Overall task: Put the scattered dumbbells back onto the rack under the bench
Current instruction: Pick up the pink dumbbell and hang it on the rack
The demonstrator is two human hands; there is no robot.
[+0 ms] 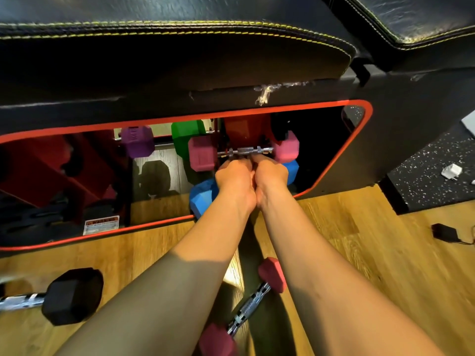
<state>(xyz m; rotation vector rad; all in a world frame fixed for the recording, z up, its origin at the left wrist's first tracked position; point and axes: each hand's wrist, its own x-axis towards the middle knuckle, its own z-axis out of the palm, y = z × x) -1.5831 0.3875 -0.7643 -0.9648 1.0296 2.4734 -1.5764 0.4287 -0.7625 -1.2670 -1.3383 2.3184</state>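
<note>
Both my hands reach side by side into the red-rimmed opening [334, 104] under the black bench. My left hand [235, 176] and my right hand [270, 173] touch the chrome handle of a pink dumbbell [203, 154] from below; it lies level inside the rack. Whether the fingers are closed round the handle I cannot tell. Just beneath it sits a blue dumbbell [201, 197]. Further in are a purple dumbbell [137, 141] and a green one [187, 134]. On the wooden floor between my forearms lies another pink dumbbell [272, 274], and a black dumbbell [73, 295] lies at lower left.
The padded bench top [180, 47] overhangs the opening. Red rack frames [38, 165] and dark weights fill the left part of the compartment, beside a warning label [101, 224]. A speckled rubber mat [424, 176] with a white plug [451, 171] lies right; a black adapter [444, 232] is on the floor.
</note>
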